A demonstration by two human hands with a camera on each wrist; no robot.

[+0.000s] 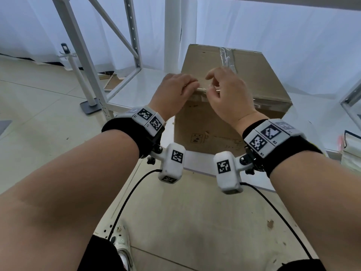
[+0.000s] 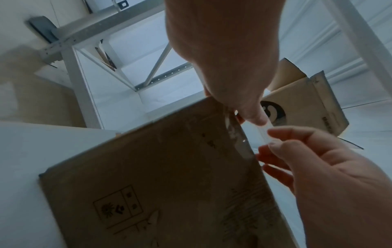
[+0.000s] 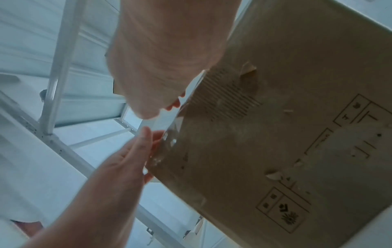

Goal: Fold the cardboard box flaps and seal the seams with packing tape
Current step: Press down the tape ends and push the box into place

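Cardboard box (image 1: 224,90) on a white shelf (image 1: 136,89), flaps folded shut, clear tape (image 1: 227,57) along the top seam. Printed handling symbols in boxes on the near side, too dim to read. Left hand (image 1: 172,92) at the near top edge, fingers curled over the edge, thumb and forefinger pinching one end of a narrow twisted strip of tape (image 2: 264,132). Right hand (image 1: 226,94) just beside it, thumb and forefinger pinching the strip's other end, remaining fingers loosely spread. Strip stretched short between the two hands, right at the box's near top edge. Further out: second, smaller box (image 2: 301,107) with a round black logo and illegible dark print, seen from the left wrist. White metal rack frame (image 1: 86,55) to the left. Black-and-white square code markers on both wristbands (image 1: 150,118).
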